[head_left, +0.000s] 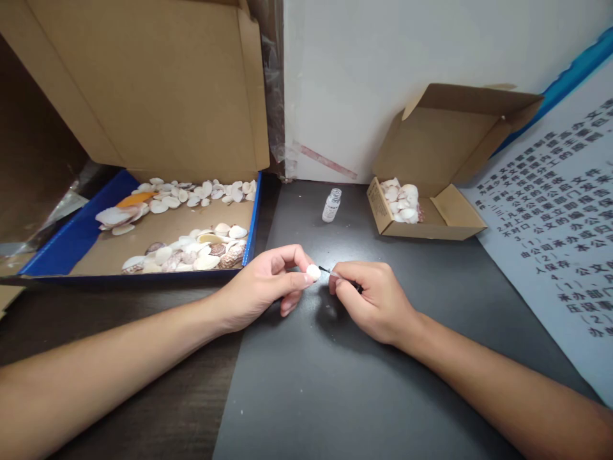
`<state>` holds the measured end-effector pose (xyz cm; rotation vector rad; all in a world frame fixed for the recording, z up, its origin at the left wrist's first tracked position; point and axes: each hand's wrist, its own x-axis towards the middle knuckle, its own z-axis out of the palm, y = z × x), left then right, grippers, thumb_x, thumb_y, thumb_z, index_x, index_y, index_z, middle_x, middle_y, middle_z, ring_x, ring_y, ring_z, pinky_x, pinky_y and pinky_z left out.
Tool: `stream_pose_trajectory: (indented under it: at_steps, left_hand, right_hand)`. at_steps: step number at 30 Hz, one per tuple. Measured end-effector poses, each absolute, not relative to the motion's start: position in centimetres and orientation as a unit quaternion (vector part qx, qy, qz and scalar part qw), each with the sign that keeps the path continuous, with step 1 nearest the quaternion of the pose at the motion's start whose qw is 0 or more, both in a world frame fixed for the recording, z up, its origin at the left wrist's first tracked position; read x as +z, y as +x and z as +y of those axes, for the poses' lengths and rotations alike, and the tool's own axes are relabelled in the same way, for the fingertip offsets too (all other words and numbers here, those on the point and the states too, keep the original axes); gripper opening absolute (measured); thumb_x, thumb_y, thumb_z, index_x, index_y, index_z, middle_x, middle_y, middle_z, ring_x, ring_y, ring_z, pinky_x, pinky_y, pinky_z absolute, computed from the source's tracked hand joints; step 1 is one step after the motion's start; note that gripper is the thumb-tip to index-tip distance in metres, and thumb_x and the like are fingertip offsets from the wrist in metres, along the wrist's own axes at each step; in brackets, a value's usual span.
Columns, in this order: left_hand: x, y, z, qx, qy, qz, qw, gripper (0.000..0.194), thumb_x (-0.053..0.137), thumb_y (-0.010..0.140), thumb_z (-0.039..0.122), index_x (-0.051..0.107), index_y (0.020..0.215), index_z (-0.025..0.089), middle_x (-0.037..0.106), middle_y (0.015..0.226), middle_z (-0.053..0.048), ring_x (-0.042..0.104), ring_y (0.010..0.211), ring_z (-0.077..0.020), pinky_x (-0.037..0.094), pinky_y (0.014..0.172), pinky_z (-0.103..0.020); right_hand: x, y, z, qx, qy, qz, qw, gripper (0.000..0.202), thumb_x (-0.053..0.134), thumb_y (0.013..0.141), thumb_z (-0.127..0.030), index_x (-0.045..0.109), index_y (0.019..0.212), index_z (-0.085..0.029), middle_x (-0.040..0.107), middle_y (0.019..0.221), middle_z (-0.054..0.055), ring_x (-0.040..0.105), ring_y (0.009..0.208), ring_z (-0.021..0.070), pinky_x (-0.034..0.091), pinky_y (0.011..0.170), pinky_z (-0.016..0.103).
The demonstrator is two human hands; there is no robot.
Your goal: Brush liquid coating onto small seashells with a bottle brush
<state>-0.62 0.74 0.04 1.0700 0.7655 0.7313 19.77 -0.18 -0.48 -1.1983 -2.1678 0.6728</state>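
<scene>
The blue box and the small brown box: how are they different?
The blue box is much bigger; the small brown box takes up far less of the table.
The blue box has bright blue sides, while the small brown box has plain cardboard walls with print on one.
The blue box's shells lie in two spread-out groups; the small brown box's sit heaped at its left end.
Both stand open and hold shells.

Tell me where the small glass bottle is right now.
In the head view, the small glass bottle stands on the dark gray surface, just left of the small open cardboard box and beyond the right hand.
</scene>
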Motion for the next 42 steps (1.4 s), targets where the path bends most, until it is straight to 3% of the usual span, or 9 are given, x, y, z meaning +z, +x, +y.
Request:
stream_pose_trajectory:
  at_steps: [4,10,18,23,30,42]
  left_hand:
    - [0.07,-0.63,0.81,0.331,0.494,0.351,0.723,0.023,0.072,0.081,0.033,0.055,0.082,0.018,0.053,0.062,0.005,0.043,0.044,-0.0054,0.034,0.045,-0.02]
    - [-0.05,-0.69,0.82,0.335,0.495,0.354,0.72,0.024,0.073,0.081,0.034,0.056,0.082,0.017,0.053,0.063,0.005,0.043,0.045,-0.0061,0.035,0.045,-0.02]
    - [0.03,-0.63,0.79,0.335,0.501,0.35,0.717,0.021,0.071,0.083,0.031,0.055,0.08,0.017,0.052,0.067,0.004,0.043,0.048,-0.0054,0.036,0.045,-0.02]
    - [0.16,-0.48,0.6,0.328,0.532,0.353,0.696,0.026,0.071,0.083,0.035,0.051,0.08,0.018,0.052,0.077,0.004,0.043,0.049,-0.0046,0.035,0.045,-0.021]
    - [0.23,-0.41,0.35,0.304,0.576,0.353,0.672,0.032,0.068,0.086,0.043,0.047,0.083,0.019,0.045,0.073,0.005,0.041,0.054,-0.0066,0.032,0.048,-0.023]
    - [0.05,-0.68,0.48,0.295,0.584,0.352,0.67,0.029,0.064,0.09,0.041,0.045,0.084,0.02,0.042,0.069,0.007,0.037,0.051,-0.0059,0.029,0.048,-0.023]
  right_hand:
    - [-0.42,19.9,-0.27,0.268,-0.352,-0.84,0.313,0.024,0.04,0.082,-0.013,0.051,0.061,-0.019,0.056,0.057,-0.001,0.05,0.053,0.011,0.036,0.055,0.023]
    - [-0.39,19.76,-0.17,0.249,-0.437,-0.822,0.267,0.026,0.042,0.084,-0.016,0.048,0.059,-0.019,0.051,0.055,-0.001,0.047,0.052,0.0113,0.033,0.055,0.025]
    - [-0.55,19.97,-0.21,0.272,-0.345,-0.843,0.31,0.022,0.04,0.078,-0.011,0.051,0.06,-0.019,0.057,0.057,0.0,0.049,0.053,0.0115,0.035,0.056,0.024]
    - [-0.51,19.85,-0.02,0.3,-0.423,-0.804,0.291,0.026,0.039,0.079,-0.014,0.041,0.054,-0.02,0.047,0.053,-0.002,0.042,0.052,0.0113,0.03,0.054,0.026]
    - [-0.6,19.76,0.05,0.308,-0.456,-0.787,0.28,0.027,0.037,0.079,-0.018,0.032,0.053,-0.021,0.034,0.05,-0.004,0.033,0.049,0.0104,0.024,0.052,0.027]
    - [-0.39,19.68,-0.06,0.297,-0.419,-0.816,0.265,0.025,0.039,0.079,-0.016,0.034,0.055,-0.02,0.042,0.051,-0.003,0.039,0.05,0.0101,0.025,0.053,0.027]
